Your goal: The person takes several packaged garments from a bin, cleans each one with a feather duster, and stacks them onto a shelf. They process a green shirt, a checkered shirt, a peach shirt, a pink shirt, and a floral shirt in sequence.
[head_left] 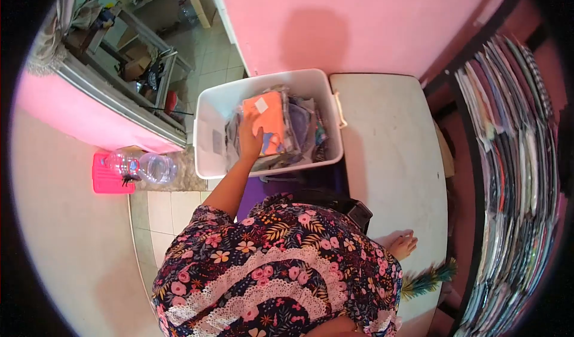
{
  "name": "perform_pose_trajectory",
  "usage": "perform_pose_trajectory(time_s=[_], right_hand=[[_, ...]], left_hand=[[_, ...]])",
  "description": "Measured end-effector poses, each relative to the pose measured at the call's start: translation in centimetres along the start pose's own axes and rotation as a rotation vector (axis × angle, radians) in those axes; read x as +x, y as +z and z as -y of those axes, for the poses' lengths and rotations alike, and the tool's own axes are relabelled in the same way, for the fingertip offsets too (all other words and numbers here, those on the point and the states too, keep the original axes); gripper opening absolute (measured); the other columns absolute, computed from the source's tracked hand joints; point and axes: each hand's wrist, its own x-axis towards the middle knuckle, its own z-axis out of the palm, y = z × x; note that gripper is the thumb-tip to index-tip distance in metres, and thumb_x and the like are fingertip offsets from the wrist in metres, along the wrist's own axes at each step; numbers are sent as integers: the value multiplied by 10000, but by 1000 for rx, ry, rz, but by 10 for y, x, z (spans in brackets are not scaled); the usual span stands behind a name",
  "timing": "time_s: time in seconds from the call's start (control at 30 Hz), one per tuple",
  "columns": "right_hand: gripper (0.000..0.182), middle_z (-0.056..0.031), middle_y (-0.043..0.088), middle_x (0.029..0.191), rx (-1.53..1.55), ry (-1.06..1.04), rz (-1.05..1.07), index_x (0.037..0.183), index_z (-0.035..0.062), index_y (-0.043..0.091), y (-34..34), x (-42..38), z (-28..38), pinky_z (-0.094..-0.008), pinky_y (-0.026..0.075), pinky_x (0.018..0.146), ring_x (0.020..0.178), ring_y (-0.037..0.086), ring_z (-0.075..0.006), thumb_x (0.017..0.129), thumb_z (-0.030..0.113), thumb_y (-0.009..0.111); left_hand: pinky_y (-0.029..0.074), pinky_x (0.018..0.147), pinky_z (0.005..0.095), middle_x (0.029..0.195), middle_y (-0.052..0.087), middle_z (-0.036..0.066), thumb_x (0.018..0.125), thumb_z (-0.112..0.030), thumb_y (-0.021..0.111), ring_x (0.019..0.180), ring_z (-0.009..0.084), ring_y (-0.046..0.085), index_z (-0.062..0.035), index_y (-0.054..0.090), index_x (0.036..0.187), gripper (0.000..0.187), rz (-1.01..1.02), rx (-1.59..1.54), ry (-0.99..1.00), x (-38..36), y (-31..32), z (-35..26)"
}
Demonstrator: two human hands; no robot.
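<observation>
My left hand [250,138] reaches into a white plastic bin [206,113] and lies on an orange folded garment in clear wrapping [270,120]. Its fingers are spread over the left part of this pack, which has a white label [261,105] and a blue print. Beneath and beside the orange pack are other wrapped garments [302,125], mostly dark and purple. My right hand [403,245] rests on a long white surface [388,146] at my side, holding nothing visible, its fingers slightly bent and apart.
Stacked wrapped garments [508,158] fill a dark rack on the right. A green tinsel-like sprig [429,279] lies near my right hand. Clear plastic bottles [156,168] and a pink tray [107,175] are on the left. A pink wall [371,26] stands behind the bin.
</observation>
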Motion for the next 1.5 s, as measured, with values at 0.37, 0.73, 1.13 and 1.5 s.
perform_pose_trajectory(time_s=[0.37,0.73,1.13,1.5], right_hand=[[705,-238,48,1493,-139,-53,204,1446,331,163,24,35,87,-665,159,996,1361,81,-443,856,522,499],[660,-220,108,1490,-230,-60,29,1452,336,136,9,28,116,-618,167,1014,1359,115,-419,891,579,384],[682,-191,30,1511,-279,-34,80,1459,330,78,-4,25,101,-622,131,1033,1380,51,-400,896,567,381],[654,-223,20,1499,-295,19,130,1462,303,87,-22,24,85,-612,142,1028,1369,51,-421,914,489,391]], left_hand=[[323,1029,420,1326,398,277,734,-343,691,1253,389,379,71,206,1381,908,388,-52,-620,-77,28,65],[477,770,450,915,628,218,679,-6,513,889,390,599,-91,609,1089,430,412,77,-510,-42,20,107],[459,857,387,1118,591,214,809,-54,534,998,331,592,-105,462,1318,517,881,-670,-264,53,0,-97],[389,956,406,1146,552,208,807,-86,515,1086,344,516,4,531,1159,364,-63,-354,-731,-46,71,76]])
